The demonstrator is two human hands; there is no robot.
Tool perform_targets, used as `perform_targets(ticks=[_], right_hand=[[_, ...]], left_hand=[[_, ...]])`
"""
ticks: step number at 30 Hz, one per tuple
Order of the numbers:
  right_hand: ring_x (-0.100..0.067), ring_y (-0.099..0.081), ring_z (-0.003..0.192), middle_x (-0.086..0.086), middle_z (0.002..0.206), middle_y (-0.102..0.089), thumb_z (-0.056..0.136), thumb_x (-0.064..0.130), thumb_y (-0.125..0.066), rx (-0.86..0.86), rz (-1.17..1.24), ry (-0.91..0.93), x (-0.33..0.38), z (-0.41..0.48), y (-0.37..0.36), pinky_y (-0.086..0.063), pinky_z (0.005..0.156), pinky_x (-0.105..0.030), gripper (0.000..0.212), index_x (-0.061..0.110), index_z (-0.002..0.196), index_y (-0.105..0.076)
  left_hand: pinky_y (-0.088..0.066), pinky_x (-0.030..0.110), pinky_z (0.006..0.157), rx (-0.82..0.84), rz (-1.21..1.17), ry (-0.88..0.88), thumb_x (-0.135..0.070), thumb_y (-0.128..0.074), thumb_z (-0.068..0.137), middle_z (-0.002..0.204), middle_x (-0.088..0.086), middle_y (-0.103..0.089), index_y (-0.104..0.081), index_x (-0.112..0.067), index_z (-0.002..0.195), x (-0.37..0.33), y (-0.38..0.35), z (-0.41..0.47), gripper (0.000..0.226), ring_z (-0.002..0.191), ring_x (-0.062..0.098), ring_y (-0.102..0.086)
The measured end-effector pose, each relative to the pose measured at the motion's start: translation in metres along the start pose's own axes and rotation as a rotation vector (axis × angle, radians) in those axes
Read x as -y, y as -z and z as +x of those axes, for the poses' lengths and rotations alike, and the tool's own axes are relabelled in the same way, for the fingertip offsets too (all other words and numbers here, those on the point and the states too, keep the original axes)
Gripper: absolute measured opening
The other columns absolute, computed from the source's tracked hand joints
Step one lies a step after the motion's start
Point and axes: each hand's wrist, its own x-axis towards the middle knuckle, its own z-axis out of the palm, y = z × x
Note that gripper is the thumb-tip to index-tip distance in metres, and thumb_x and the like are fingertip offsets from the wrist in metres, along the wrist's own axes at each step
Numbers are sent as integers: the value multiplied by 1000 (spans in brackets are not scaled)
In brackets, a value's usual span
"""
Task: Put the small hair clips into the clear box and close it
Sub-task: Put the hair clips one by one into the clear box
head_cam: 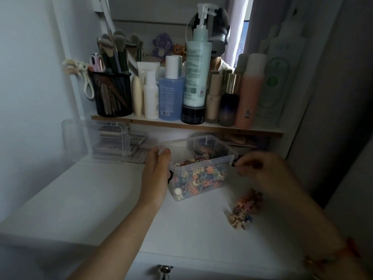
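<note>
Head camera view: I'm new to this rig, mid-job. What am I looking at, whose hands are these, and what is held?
There is no machine here: a person works bare-handed, and the one camera sits on their head, looking forward and down. The left hand grips the left end of the clear box, which is open and already holds many hair clips. The right hand is at the box's right end, too blurred to tell whether it holds anything. A loose pile of clips lies on the white table.
</note>
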Motion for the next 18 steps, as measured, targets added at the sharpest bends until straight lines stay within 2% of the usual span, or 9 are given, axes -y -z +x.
perform_targets(ticks=[2, 3, 7, 9, 11, 12, 15, 18], right_hand=[[5, -58, 65, 16, 64, -63, 80, 3, -63, -130, 231, 81, 17, 6, 4, -45, 65, -7, 30, 28, 65, -62], [9, -58, 63, 18, 67, -62, 81, 4, -63, -170, 256, 118, 24, 10, 4, -43, 62, -2, 27, 28, 68, -62], [9, -54, 72, 20, 78, -59, 83, 11, -62, -185, 71, 178, 29, 22, -4, -40, 65, 0, 16, 26, 85, -64], [2, -56, 77, 11, 84, -61, 84, 9, -61, -211, 23, 126, 15, 19, 0, -43, 72, -4, 14, 21, 90, -66], [-10, -57, 87, 2, 94, -64, 85, 7, -59, -143, -126, 13, -2, 14, 7, -43, 78, -21, 15, 18, 93, -67], [-12, -56, 92, -2, 101, -66, 86, 7, -58, -63, -234, -53, -10, 12, 10, -40, 79, -23, 18, 16, 98, -68], [-15, -58, 106, -2, 118, -65, 88, 7, -53, 198, -455, -157, -26, 6, 8, -39, 85, -20, 27, 15, 109, -67], [-12, -58, 106, 2, 117, -66, 87, 5, -51, 257, -492, -156, -29, 5, 5, -38, 88, -18, 27, 16, 105, -69]], left_hand=[[-38, 17, 57, -4, 0, 10, -19, -41, 95, 81, -6, -49, -48, -26, 79, 0, 0, -1, 19, 73, 9, -46], [-36, 20, 59, -3, 1, 14, -19, -41, 95, 82, -7, -49, -48, -26, 79, -1, 0, -1, 19, 74, 8, -46], [-34, 21, 60, 10, 3, 6, -21, -40, 96, 85, -7, -50, -48, -27, 81, -2, 1, -3, 18, 74, 5, -47], [-34, 20, 58, 9, 8, 4, -20, -41, 95, 83, -5, -50, -48, -27, 80, -2, 1, -2, 17, 73, 8, -47], [-36, 16, 55, 2, 6, 7, -19, -42, 95, 80, -6, -49, -48, -26, 79, -1, 1, -1, 18, 72, 8, -46], [-37, 14, 53, 3, 7, 10, -19, -42, 95, 80, -6, -48, -48, -26, 80, -1, 1, -1, 18, 71, 8, -46], [-37, 7, 49, 7, 4, 7, -21, -41, 96, 81, -8, -49, -48, -26, 80, -2, 0, -2, 18, 72, 7, -46], [-35, 3, 44, 5, -6, 0, -21, -40, 96, 81, -7, -49, -49, -25, 80, -2, 0, -3, 18, 70, 6, -45]])
